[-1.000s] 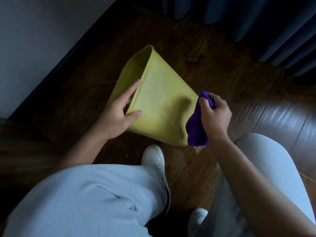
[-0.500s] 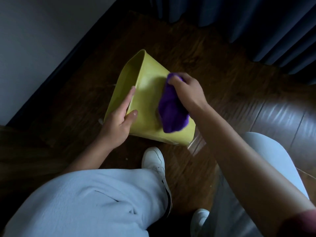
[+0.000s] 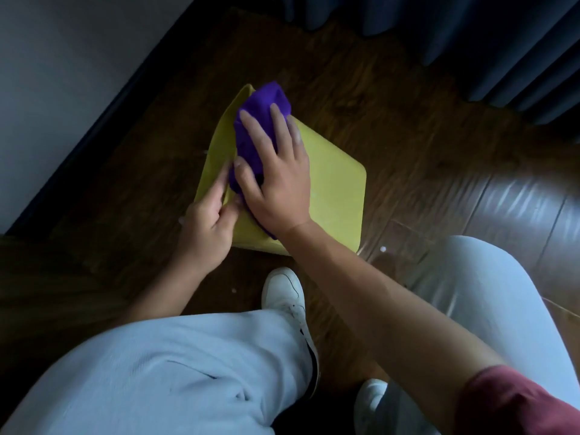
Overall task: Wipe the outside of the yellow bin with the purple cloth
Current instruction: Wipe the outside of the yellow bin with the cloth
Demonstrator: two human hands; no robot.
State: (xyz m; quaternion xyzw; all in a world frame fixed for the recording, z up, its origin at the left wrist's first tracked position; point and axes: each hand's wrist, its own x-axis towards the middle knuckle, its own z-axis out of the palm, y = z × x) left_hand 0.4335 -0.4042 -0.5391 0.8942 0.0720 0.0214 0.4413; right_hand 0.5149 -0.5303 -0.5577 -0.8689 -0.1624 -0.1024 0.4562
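The yellow bin [image 3: 335, 196] lies on its side on the wooden floor, its mouth toward the far left. A bunched purple cloth [image 3: 260, 120] sits on the bin's upper side near the rim. My right hand [image 3: 276, 174] lies flat on the cloth with spread fingers and presses it against the bin. My left hand [image 3: 207, 227] grips the bin's near-left edge, fingers along the side and thumb on top, right beside my right thumb.
A pale wall with a dark skirting [image 3: 94, 120] runs along the left. Dark blue curtains [image 3: 470, 32] hang at the back right. My knees in light trousers and a white shoe [image 3: 284, 296] sit just in front of the bin.
My right hand has slid the cloth up the bin's side toward the rim and now lies flat on it. The bin has tilted flatter. My left hand stays at the bin's left edge.
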